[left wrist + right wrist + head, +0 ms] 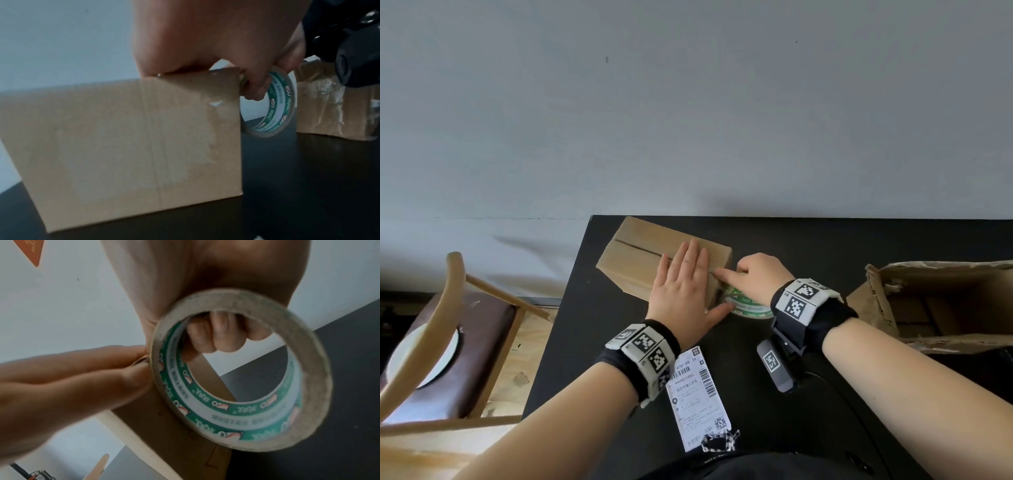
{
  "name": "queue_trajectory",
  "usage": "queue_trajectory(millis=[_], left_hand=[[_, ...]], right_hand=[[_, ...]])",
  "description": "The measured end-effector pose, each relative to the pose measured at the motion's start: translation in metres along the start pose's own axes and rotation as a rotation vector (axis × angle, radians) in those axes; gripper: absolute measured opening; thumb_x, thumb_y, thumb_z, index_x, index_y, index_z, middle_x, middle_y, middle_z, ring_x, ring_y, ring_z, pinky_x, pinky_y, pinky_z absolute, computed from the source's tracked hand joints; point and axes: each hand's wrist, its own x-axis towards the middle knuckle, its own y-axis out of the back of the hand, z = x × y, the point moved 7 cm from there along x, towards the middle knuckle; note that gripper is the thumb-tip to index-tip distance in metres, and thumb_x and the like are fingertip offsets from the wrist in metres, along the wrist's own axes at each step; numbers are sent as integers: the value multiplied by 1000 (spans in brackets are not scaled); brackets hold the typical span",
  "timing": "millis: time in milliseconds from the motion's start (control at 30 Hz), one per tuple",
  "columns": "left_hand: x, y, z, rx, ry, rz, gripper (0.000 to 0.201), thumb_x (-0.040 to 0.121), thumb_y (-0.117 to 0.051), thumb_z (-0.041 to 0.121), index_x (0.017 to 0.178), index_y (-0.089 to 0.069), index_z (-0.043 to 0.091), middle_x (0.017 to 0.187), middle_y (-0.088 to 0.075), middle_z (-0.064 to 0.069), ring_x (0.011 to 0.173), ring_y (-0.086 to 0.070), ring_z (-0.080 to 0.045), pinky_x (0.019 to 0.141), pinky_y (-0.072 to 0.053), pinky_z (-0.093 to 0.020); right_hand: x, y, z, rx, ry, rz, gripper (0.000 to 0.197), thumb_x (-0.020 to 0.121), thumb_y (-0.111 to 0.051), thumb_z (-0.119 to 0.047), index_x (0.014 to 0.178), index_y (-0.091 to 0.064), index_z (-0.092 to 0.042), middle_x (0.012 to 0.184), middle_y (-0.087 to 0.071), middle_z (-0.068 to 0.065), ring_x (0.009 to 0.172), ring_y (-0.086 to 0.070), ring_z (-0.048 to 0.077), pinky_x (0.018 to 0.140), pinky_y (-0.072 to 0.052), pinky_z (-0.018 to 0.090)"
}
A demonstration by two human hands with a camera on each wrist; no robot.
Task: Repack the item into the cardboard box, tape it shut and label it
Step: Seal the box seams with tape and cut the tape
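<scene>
The cardboard box (pixel 640 260) is closed, flaps down, and stands at the far left corner of the black counter (pixel 808 246); the centre seam is not yet taped along most of its length. The left hand (pixel 681 284) is laid flat on top, fingers straight, thumb touching the tape roll (pixel 748 303); nothing is gripped. The roll is held by the right hand (pixel 755 274), fingers curled through the core, forefinger pressed at the box's right top edge where the seam ends. Judgement: the tape start is being anchored there. For a good seal, the loose end should be pressed onto the end face below the edge first, then the roll drawn along the seam under light tension, kept centred over the slot. The flat palm should be kept down so the flaps stay level and the box is not dragged. Risk: skewed tape or wrinkles if the roll is tilted. The shipping label (pixel 697 397) lies near the front edge, unused; a second, torn box (pixel 941 301) stands at right.
</scene>
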Motion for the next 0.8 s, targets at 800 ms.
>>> queue_trajectory(millis=[800], left_hand=[[19, 11, -10, -379, -1, 96, 65, 93, -42, 50, 149, -22, 21, 159, -10, -1, 147, 1, -18, 119, 0, -38]], right_hand=[[-22, -23, 15, 467, -36, -258, 25, 88, -62, -28, 84, -66, -4, 79, -64, 4, 74, -60, 14, 72, -46, 27]])
